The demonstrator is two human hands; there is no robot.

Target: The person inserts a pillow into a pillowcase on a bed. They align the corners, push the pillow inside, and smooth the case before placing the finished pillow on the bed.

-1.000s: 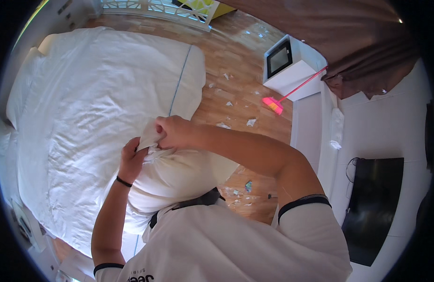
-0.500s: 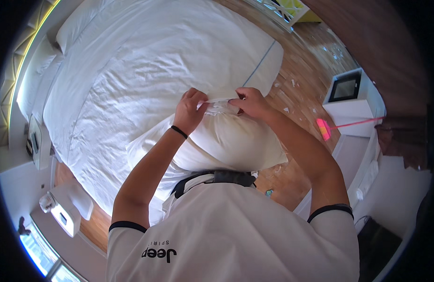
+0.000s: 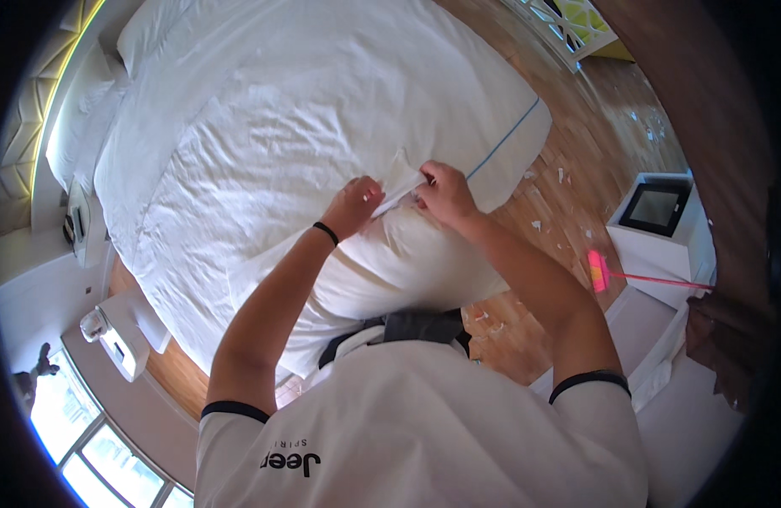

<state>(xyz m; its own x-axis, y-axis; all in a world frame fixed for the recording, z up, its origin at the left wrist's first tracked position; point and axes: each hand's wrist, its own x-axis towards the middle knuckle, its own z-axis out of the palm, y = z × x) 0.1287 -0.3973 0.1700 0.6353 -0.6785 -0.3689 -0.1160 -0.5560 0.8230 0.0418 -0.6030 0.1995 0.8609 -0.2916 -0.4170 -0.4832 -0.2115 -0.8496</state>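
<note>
White bedding, which looks like a duvet cover [image 3: 407, 262], hangs over the near edge of the bed in a puffy fold against my waist. Its hem runs between my hands, with a gap below it. My left hand [image 3: 354, 207], a black band on its wrist, is closed with fingertips pinching the hem. To its right, my right hand [image 3: 446, 195] pinches the same hem between thumb and fingers, raising a small peak of cloth. What lies inside the gap is mostly hidden.
The wide bed [image 3: 264, 110] fills the middle, with white pillows [image 3: 73, 114] at the left. Scraps litter the wooden floor [image 3: 568, 144] at the right. A pink broom [image 3: 598, 271] lies by a white cabinet [image 3: 653, 241]. A bedside table [image 3: 124, 334] stands at lower left.
My right hand has turned and pulled the hem up, making the strip between my hands slant. My left hand has dropped slightly. The view has swung, showing more window at the left.
</note>
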